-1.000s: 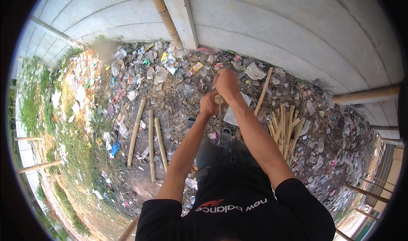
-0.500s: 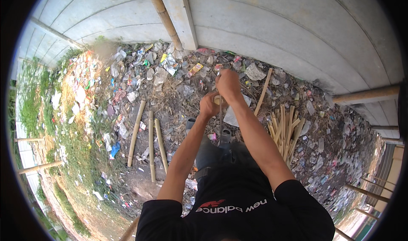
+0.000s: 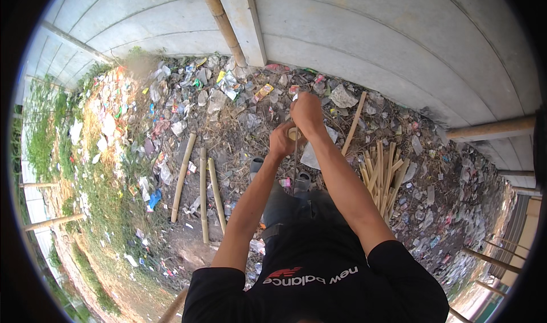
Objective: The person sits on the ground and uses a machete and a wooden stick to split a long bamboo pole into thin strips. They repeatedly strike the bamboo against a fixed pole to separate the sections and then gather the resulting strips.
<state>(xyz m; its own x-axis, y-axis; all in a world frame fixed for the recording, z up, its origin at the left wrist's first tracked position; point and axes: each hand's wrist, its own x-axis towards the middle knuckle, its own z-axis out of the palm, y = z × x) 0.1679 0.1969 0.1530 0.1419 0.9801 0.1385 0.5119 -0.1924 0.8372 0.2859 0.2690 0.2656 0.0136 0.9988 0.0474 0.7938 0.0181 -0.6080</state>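
My left hand (image 3: 281,140) is closed round a piece of bamboo (image 3: 293,133), whose pale round end shows beside the fingers. Just above and to the right, my right hand (image 3: 307,113) is bent into a fist. What it grips is mostly hidden by the fist; a small pale bit shows at its far side. A narrow dark strip (image 3: 295,160) runs from between the hands down toward my feet. I cannot tell whether it belongs to the bamboo or to a tool.
Several bamboo lengths (image 3: 203,197) lie left of my legs. To the right is a pile of split bamboo strips (image 3: 383,175), with a longer strip (image 3: 354,123) beyond it. Litter and dry grass cover the ground. A grey panel wall (image 3: 364,32) with a leaning bamboo pole (image 3: 221,21) stands ahead.
Both hands hold nearly the same place and grip. The bamboo's round end shows slightly more beside my left hand.
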